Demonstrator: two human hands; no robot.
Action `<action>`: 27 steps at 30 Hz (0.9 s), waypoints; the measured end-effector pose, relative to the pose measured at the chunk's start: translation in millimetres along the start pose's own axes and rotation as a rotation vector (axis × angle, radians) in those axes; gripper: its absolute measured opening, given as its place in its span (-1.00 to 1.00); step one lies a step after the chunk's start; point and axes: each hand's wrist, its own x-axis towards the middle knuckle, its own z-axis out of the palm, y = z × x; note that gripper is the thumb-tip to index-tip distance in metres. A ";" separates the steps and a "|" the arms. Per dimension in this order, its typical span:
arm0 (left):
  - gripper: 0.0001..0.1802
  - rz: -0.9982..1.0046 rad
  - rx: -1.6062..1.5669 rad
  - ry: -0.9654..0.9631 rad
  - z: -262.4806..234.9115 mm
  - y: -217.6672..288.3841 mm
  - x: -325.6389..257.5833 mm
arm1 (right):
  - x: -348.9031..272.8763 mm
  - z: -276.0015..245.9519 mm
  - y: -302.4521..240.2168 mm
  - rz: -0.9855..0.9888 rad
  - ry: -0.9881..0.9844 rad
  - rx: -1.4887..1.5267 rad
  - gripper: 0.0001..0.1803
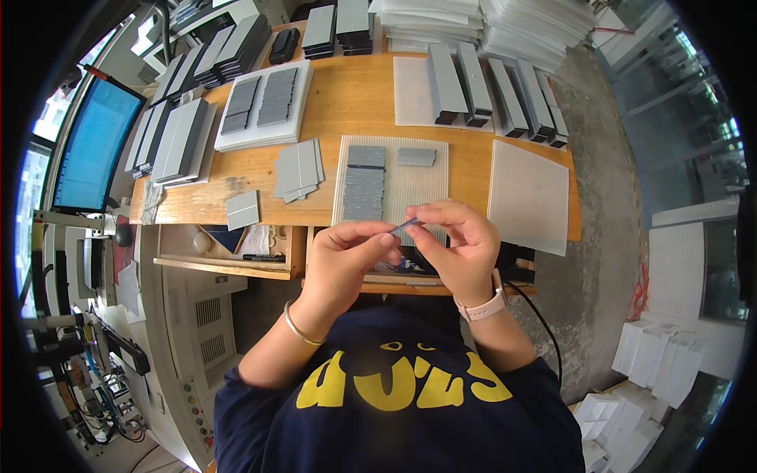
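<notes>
Pinching a thin grey piece (405,225) from either side, the left hand (347,256) and right hand (460,244) hover near a ribbed mat (422,188) on the wooden surface (347,91).

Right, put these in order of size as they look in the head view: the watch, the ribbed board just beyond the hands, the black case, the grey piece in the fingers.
1. Ribbed board
2. Black case and watch: too alike to rank, and the watch is nearer the camera
3. Grey piece, by the part that shows
</notes>
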 end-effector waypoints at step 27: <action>-0.84 -0.166 0.556 -0.068 -11.6 26.6 31.6 | 50.9 -11.0 -1.3 -0.475 -0.606 -0.882 -0.84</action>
